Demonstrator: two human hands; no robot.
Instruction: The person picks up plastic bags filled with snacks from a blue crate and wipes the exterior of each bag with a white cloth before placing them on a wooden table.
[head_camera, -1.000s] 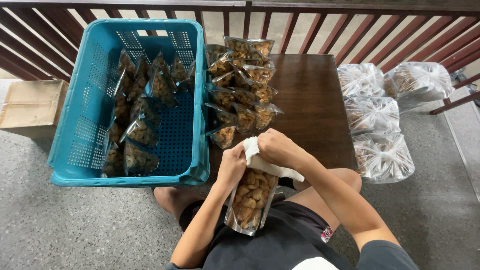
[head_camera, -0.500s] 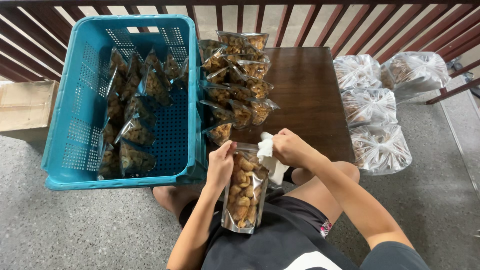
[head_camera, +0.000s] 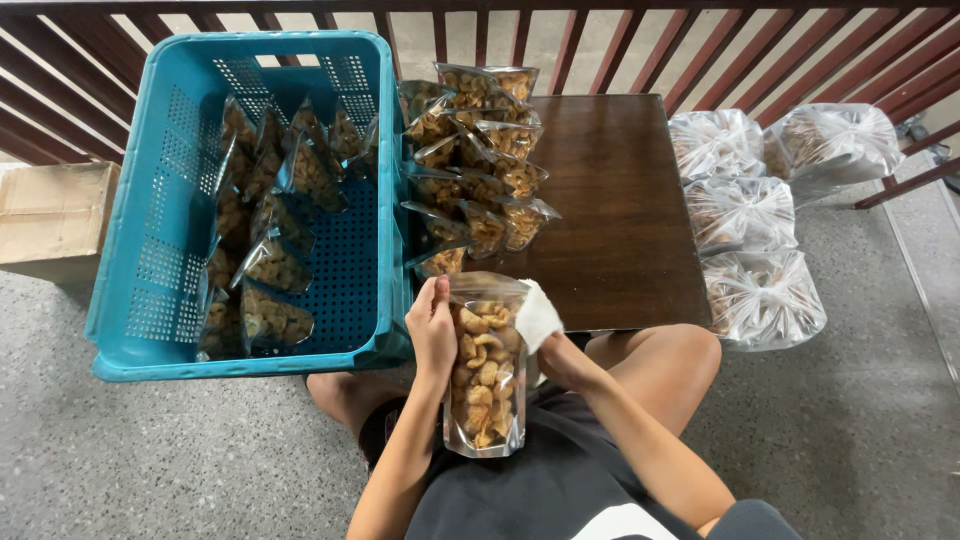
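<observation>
My left hand (head_camera: 431, 328) grips the upper left edge of a clear stand-up pouch of golden fried snacks (head_camera: 484, 372), held upright over my lap. Behind the pouch, my right hand (head_camera: 562, 352) holds a folded white cloth (head_camera: 538, 314) against its right side. Just beyond, a row of several filled snack pouches (head_camera: 478, 170) lies along the left part of a dark wooden table (head_camera: 610, 210). To the left, a blue plastic crate (head_camera: 160, 270) holds several more filled pouches (head_camera: 265, 265).
Several large clear bags of snacks (head_camera: 745, 215) sit on the floor right of the table. A cardboard box (head_camera: 50, 215) lies at the far left. A brown wooden railing (head_camera: 700, 40) runs along the back. My bare knees are below the table edge.
The pouch has swung upright and lower toward my lap. My right hand slid from the pouch top down behind its right side with the cloth. The view shifted slightly.
</observation>
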